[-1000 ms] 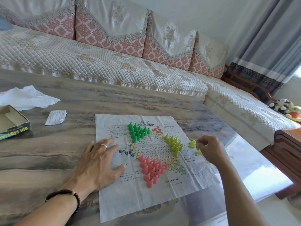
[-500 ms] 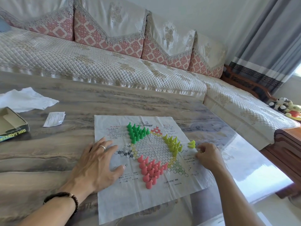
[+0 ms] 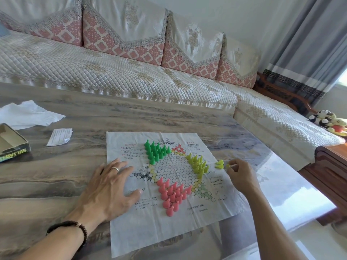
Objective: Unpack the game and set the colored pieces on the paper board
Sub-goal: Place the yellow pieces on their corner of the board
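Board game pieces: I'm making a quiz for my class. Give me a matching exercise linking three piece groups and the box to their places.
Things:
1. green pieces
2. pink pieces
3. yellow pieces
4. game box

Places:
A. far left on the table
B. board's near side
C. board's right side
D. board's far-left side

Pairs: 1-D, 2-B, 3-C, 4-A

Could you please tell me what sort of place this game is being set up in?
Most likely a home living room: a long quilted sofa with patterned cushions runs behind the marble-look table, floor-length curtains hang at the right, and stuffed toys lie on the sofa's end.
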`<state>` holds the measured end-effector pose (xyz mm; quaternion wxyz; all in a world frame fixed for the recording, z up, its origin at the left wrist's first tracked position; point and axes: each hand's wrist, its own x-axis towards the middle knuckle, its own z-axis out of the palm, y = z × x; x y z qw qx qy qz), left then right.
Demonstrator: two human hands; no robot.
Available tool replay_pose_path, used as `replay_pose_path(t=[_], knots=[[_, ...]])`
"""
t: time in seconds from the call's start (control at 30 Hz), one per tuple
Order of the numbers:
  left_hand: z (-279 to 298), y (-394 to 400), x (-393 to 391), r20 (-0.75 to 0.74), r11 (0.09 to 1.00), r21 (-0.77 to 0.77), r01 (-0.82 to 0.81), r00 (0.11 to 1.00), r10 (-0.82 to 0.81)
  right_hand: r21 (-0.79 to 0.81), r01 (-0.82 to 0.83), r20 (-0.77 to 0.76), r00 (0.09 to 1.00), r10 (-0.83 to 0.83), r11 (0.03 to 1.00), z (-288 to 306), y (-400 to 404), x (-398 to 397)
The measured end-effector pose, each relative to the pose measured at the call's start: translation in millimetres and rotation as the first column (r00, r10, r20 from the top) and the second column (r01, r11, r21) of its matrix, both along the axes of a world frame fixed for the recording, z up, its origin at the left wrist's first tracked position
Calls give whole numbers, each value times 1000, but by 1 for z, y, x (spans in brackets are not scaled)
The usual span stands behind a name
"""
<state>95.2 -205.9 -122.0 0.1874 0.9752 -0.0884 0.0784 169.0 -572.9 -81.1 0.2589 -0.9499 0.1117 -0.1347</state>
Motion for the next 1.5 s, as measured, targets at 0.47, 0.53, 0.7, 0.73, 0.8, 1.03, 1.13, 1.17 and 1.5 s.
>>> replay_pose_path(t=[0.47, 0.53, 0.7, 0.73, 0.8, 1.03, 1.13, 1.17, 1.5], knots=[[-1, -1, 1, -5, 1000, 17, -18, 1000, 18, -302, -321, -238, 937, 255, 897, 26, 33, 48], [0, -1, -1, -6, 1000, -7, -18, 1000, 18, -320, -344, -262, 928, 266, 883, 28, 35, 51], [0, -1, -1, -9, 1000, -13, -17, 1000, 17, -319, -388, -310, 905, 292, 865, 26, 41, 56], [1, -1, -1, -9, 1000, -10, -17, 1000, 16, -314, -394, -323, 900, 293, 864, 24, 41, 57], [2, -2, -1, -6, 1000, -6, -12, 1000, 12, -309, -397, -329, 897, 295, 864, 20, 41, 57], [1, -1, -1, -10, 1000, 1, -11, 1000, 11, -302, -398, -310, 900, 305, 866, 16, 39, 60], [0, -1, 0, -15, 1000, -11, -11, 1000, 11, -292, -348, -257, 926, 278, 891, 19, 32, 60], [-1, 0, 0, -15, 1000, -10, -9, 1000, 9, -300, -330, -229, 936, 268, 895, 21, 28, 59], [-2, -1, 1, -7, 1000, 11, -15, 1000, 15, -375, -301, -211, 949, 235, 877, 24, 4, 35]])
